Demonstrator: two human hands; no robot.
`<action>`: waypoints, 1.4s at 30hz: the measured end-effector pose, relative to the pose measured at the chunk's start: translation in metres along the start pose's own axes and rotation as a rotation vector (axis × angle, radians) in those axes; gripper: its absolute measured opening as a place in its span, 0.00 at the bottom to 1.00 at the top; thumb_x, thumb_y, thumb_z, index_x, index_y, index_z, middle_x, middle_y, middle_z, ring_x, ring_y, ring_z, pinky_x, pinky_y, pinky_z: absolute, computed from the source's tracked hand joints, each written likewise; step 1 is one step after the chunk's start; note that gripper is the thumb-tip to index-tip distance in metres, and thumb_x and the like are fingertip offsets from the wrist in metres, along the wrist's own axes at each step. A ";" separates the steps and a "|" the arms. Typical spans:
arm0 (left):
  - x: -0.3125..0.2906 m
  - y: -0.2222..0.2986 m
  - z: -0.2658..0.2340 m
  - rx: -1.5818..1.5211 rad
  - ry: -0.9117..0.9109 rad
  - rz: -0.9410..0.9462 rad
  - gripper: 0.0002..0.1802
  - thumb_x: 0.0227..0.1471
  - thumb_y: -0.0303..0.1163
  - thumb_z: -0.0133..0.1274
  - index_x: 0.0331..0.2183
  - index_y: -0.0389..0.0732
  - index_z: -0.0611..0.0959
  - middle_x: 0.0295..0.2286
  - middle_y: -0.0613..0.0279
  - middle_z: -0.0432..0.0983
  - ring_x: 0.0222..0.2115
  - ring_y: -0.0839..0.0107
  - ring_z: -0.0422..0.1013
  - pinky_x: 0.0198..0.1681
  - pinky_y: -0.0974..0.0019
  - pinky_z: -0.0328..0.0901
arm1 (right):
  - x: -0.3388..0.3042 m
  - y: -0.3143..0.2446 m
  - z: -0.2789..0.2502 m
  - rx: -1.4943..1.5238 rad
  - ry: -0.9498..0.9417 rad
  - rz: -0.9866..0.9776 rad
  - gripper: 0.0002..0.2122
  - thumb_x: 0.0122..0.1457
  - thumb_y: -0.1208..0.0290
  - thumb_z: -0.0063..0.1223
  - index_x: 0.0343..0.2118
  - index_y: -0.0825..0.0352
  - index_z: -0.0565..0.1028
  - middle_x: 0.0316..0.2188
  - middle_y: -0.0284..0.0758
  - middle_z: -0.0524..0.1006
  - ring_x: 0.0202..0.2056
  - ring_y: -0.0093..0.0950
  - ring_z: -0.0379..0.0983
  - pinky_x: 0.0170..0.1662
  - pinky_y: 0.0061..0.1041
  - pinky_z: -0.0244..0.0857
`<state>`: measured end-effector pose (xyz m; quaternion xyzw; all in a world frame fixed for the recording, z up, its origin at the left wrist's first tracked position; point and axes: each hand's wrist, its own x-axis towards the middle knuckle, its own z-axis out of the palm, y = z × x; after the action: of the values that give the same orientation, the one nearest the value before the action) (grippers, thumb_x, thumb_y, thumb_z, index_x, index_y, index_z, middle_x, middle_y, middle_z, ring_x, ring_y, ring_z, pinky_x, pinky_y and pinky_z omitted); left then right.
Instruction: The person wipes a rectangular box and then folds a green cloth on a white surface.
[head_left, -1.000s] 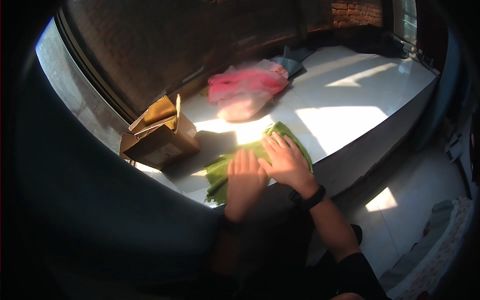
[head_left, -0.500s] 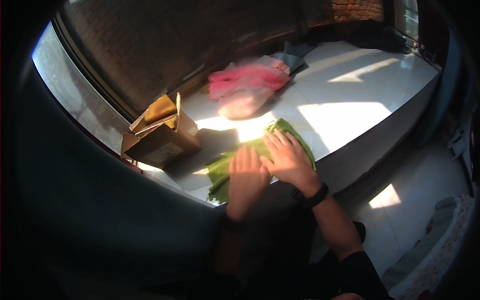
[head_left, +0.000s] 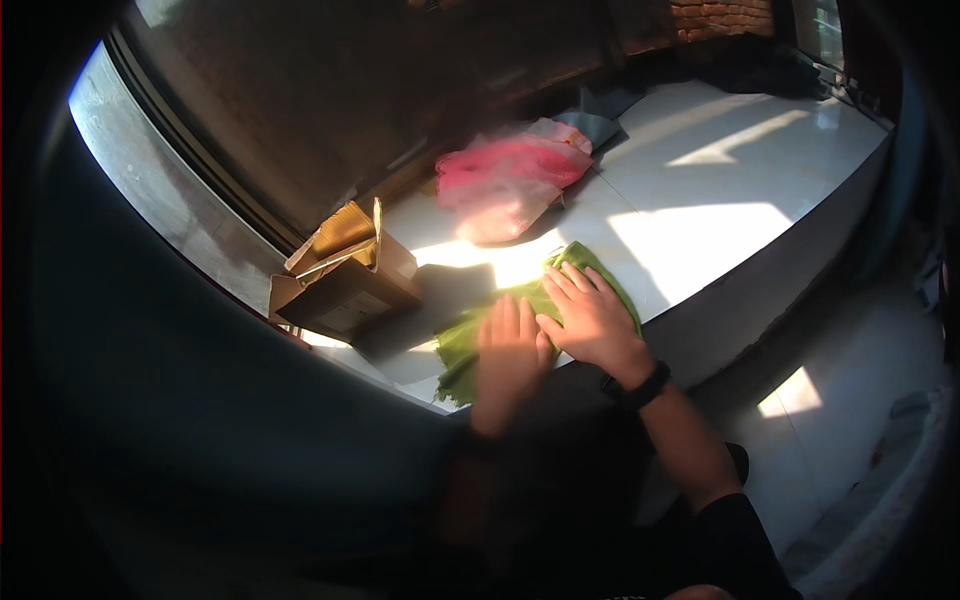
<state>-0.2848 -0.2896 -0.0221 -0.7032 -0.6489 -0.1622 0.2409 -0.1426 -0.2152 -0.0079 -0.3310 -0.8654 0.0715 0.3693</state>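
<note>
A green cloth (head_left: 462,352) with a ragged left edge lies spread near the front edge of a white tiled ledge (head_left: 740,160). Flat on its right part rests my right hand (head_left: 597,325), fingers stretched out and a dark band around the wrist. Beside it, over the middle of the cloth, is my left hand (head_left: 510,355); its fingers are extended, though slightly blurred. Neither hand grips the cloth, and both cover some of it. Whether the left palm touches the fabric I cannot tell.
An open cardboard box (head_left: 350,285) stands left of the cloth. Farther back lies a pink and white bundle (head_left: 515,180), with a grey-blue piece (head_left: 598,120) behind it. A dark window frame or panel (head_left: 330,110) borders the far left side. The ledge drops to a tiled floor (head_left: 800,440) at right.
The whole view has shifted, so everything appears slightly farther right. Both hands remain extended over the green cloth, and the cloth lies much as before.
</note>
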 end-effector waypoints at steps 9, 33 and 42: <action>0.012 0.010 0.015 0.006 0.001 -0.034 0.26 0.51 0.36 0.43 0.50 0.32 0.70 0.51 0.42 0.63 0.54 0.52 0.61 0.54 0.46 0.56 | 0.002 0.024 -0.002 0.030 0.082 -0.059 0.25 0.52 0.58 0.51 0.49 0.70 0.70 0.51 0.42 0.69 0.56 0.40 0.61 0.60 0.39 0.52; 0.044 0.051 0.045 -0.034 0.165 0.002 0.26 0.54 0.42 0.44 0.50 0.36 0.71 0.51 0.43 0.65 0.55 0.53 0.60 0.55 0.51 0.55 | 0.003 0.061 -0.038 -0.268 -0.251 0.167 0.34 0.59 0.45 0.37 0.60 0.67 0.58 0.62 0.38 0.58 0.64 0.33 0.48 0.65 0.32 0.40; 0.000 0.014 0.002 -0.196 -0.214 -0.036 0.29 0.57 0.47 0.39 0.56 0.41 0.66 0.57 0.47 0.58 0.60 0.56 0.53 0.60 0.49 0.47 | -0.004 0.026 0.001 -0.173 0.091 -0.068 0.26 0.50 0.58 0.52 0.49 0.70 0.68 0.51 0.41 0.68 0.52 0.36 0.64 0.58 0.37 0.52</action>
<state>-0.2716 -0.2886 -0.0256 -0.7248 -0.6645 -0.1533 0.0978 -0.1274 -0.1974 -0.0206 -0.3351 -0.8614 -0.0310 0.3805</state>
